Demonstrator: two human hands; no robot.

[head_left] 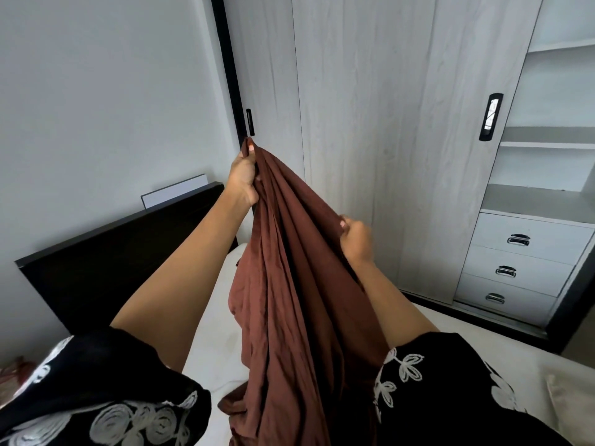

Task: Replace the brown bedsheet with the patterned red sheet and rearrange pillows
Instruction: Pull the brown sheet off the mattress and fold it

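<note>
We see soft, even daylight with only weak shadows; the wardrobe (pixel 402 140) lines bend at the edges (wide-angle lens).

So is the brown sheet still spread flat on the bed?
No, both the left hand and right hand hold the brown sheet bunched up above the bare white mattress.

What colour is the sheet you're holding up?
Plain reddish brown bedsheet, head view.

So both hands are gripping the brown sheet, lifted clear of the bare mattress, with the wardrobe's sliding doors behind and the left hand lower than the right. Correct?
Not quite: the head view shows the left hand higher than the right hand. The rest holds: both have a grip on the brown sheet above the bare mattress, sliding doors behind.
</note>
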